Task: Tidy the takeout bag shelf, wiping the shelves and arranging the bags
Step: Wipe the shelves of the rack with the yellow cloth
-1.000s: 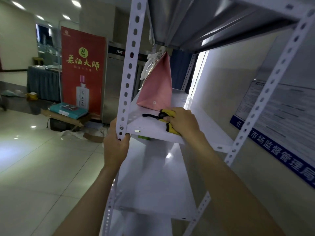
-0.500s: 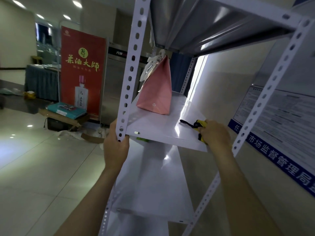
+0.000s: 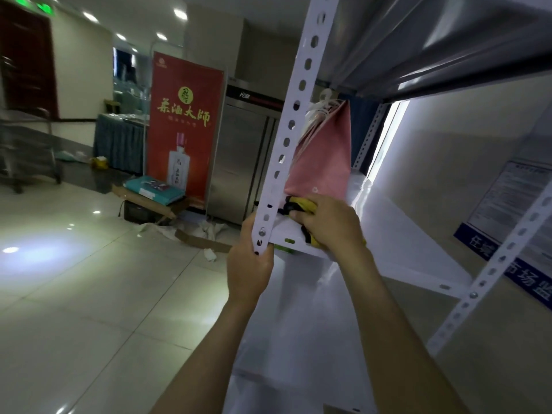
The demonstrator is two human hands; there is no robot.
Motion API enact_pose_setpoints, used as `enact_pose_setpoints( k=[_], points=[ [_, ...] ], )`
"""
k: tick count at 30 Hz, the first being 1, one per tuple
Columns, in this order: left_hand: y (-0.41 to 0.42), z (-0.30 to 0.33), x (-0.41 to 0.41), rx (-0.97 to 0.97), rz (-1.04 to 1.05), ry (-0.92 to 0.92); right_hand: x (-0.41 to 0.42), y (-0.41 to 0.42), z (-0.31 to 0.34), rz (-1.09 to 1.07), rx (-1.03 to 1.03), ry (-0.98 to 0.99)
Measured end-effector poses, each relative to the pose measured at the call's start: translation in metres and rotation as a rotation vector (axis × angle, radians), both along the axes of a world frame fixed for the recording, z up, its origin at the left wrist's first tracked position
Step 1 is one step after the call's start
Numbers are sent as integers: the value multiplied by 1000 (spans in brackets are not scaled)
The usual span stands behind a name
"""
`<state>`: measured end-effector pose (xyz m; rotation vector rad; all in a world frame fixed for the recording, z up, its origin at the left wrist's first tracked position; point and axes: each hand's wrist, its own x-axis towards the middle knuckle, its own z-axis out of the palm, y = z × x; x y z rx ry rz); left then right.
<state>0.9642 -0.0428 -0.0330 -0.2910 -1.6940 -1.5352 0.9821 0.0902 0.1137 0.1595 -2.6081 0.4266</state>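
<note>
yellow cloth (image 3: 301, 204) under right hand (image 3: 328, 224) grip

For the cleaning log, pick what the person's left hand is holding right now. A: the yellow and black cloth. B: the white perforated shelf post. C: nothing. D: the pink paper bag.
B: the left hand grips the white perforated shelf post at shelf level, while the right hand presses the yellow and black cloth.

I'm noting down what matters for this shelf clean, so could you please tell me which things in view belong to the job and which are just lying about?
Part of the job:
- yellow cloth under the right hand
- white shelf
- pink paper bag
- perforated upright, held by the left hand

Just lying about:
- red banner
- teal box
- cardboard scraps on the floor
</note>
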Motion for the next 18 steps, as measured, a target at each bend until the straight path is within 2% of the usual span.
enact_pose_setpoints(
  k=[5,8,13,18],
  points=[
    [-2,0,2,-34,-12,19,17,-4,1,85,-26,-45],
    [-3,1,2,-29,-21,-20,43,-13,-11,82,-57,68],
    [-6,2,9,-20,-95,-33,87,-13,-31,14,68,184],
    [-10,3,17,30,-181,-104,123,-6,-64,59,-7,295]
  ],
)
